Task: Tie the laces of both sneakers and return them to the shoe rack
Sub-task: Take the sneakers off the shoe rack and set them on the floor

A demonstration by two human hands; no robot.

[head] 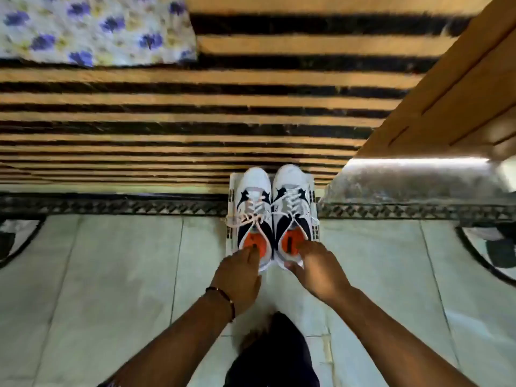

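Observation:
Two white, black and orange sneakers stand side by side, toes pointing away from me, on a small white rack [230,202] with black slots at its sides. The left sneaker [254,196] has white laces trailing loosely over its side. The right sneaker [290,191] has laces crossed over its tongue. My left hand [240,277] has its fingers inside the left sneaker's orange heel opening. My right hand [318,266] grips the right sneaker's heel the same way.
A black-and-tan striped blanket [167,113] spreads beyond the rack, with a floral pillow [92,26] at top left. A wooden panel [458,93] rises at right above a grey ledge [413,182]. Pale floor tiles [111,275] lie under my arms; my dark-clothed leg [276,353] is below.

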